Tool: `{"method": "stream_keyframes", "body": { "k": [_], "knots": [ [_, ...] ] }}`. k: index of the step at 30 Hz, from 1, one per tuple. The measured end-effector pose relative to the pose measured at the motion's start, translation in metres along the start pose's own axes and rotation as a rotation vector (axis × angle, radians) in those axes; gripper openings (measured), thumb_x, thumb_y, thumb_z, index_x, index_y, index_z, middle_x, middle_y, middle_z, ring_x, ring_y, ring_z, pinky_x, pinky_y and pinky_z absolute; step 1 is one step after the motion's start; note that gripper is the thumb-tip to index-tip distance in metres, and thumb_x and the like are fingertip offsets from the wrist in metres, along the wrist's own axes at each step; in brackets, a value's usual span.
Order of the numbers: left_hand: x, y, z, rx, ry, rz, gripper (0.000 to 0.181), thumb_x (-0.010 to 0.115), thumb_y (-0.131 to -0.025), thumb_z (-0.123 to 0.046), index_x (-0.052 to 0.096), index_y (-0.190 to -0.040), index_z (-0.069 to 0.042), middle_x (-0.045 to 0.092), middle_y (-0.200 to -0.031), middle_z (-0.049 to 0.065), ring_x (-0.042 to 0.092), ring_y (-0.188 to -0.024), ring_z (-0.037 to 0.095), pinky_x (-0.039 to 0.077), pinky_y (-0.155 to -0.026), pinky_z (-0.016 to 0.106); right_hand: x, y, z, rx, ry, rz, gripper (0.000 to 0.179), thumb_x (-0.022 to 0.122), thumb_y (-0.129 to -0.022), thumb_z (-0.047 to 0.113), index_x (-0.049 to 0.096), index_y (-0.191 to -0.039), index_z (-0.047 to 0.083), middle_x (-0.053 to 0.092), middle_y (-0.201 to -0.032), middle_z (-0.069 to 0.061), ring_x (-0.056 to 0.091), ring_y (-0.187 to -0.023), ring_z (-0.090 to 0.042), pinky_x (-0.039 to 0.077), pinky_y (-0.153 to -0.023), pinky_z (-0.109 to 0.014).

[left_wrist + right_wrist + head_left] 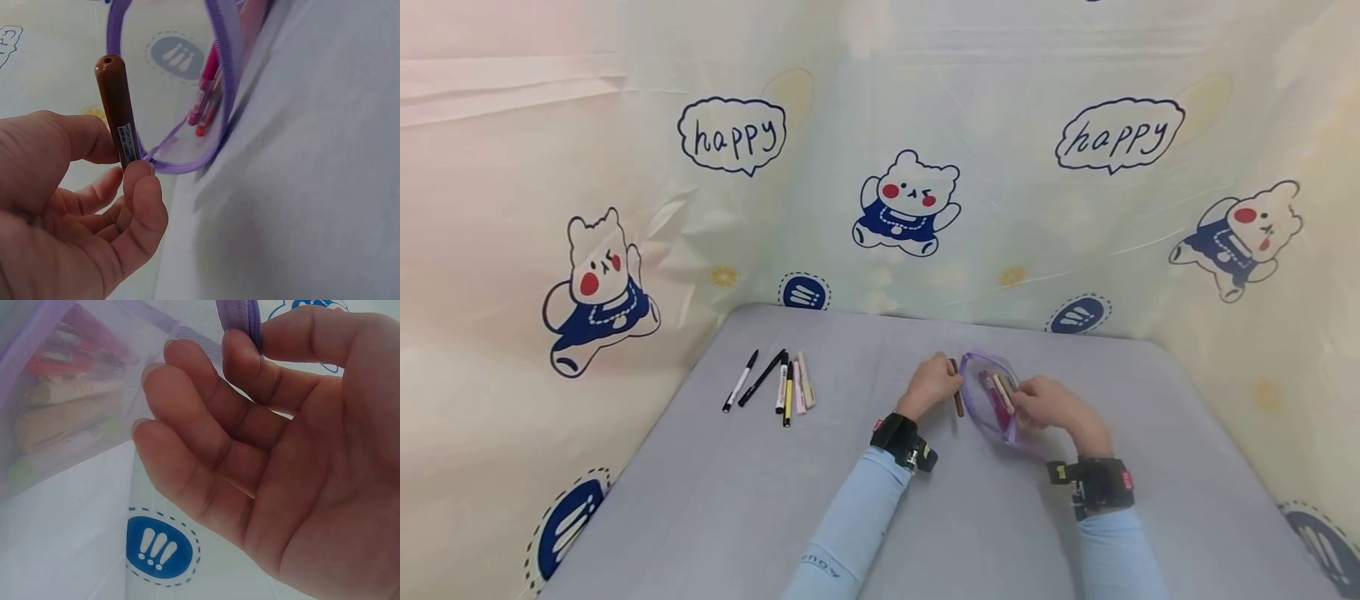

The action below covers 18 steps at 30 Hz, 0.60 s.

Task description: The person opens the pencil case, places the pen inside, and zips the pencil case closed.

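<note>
A brown pen (116,103) is pinched between the thumb and fingers of my left hand (934,383), just left of a purple mesh zip pouch (967,400). The pouch's mouth gapes toward that hand. My right hand (1048,404) pinches the zipper edge (240,319) of the pouch between thumb and index finger, while its other fingers lie along the mesh. Several pens lie inside the pouch, among them a pink pen (211,65) and, seen through the mesh, a beige pen (69,390).
On the left of the grey table (722,500) lies a loose group of pens, including a yellow pen (788,396), a black pen (762,379), a white pen with a black cap (741,382) and a cream pen (806,379). A printed curtain (820,200) stands behind the table.
</note>
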<state>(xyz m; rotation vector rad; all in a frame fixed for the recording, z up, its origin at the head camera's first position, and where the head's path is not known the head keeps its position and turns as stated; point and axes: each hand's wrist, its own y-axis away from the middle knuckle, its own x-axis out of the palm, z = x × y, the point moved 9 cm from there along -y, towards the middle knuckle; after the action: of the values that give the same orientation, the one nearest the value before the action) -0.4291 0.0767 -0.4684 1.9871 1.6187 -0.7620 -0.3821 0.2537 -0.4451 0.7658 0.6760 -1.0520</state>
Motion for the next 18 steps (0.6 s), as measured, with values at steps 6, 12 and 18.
{"method": "stream_keyframes", "body": {
  "k": [6,12,18],
  "knots": [
    [0.014,-0.007,-0.008,0.027,-0.001,0.015,0.014,0.062,-0.091,-0.021,0.054,-0.086,-0.011,0.055,-0.078,0.0,0.051,-0.061,0.012,0.038,-0.052,0.023,0.001,0.001,0.0,0.009,0.016,-0.005,0.023,0.05,-0.094,0.017,0.064,-0.084,0.003,0.067,-0.073,-0.014,0.057,-0.06,-0.018,0.047,-0.056,-0.031],
    [0.026,-0.016,-0.015,0.033,0.004,0.047,0.016,0.062,-0.093,-0.023,0.055,-0.085,-0.011,0.055,-0.078,-0.001,0.052,-0.061,0.012,0.039,-0.051,0.023,0.002,0.0,0.002,0.024,0.01,0.002,0.022,0.05,-0.095,0.017,0.064,-0.084,0.004,0.067,-0.074,-0.014,0.057,-0.062,-0.019,0.046,-0.057,-0.03],
    [0.037,-0.022,-0.021,0.028,0.023,0.072,0.02,0.06,-0.093,-0.022,0.055,-0.078,-0.009,0.056,-0.066,-0.001,0.051,-0.052,0.011,0.038,-0.046,0.023,0.001,-0.001,0.002,0.018,0.006,-0.001,0.022,0.05,-0.094,0.016,0.065,-0.085,0.003,0.068,-0.075,-0.016,0.058,-0.061,-0.019,0.047,-0.056,-0.03]
  ]
}}
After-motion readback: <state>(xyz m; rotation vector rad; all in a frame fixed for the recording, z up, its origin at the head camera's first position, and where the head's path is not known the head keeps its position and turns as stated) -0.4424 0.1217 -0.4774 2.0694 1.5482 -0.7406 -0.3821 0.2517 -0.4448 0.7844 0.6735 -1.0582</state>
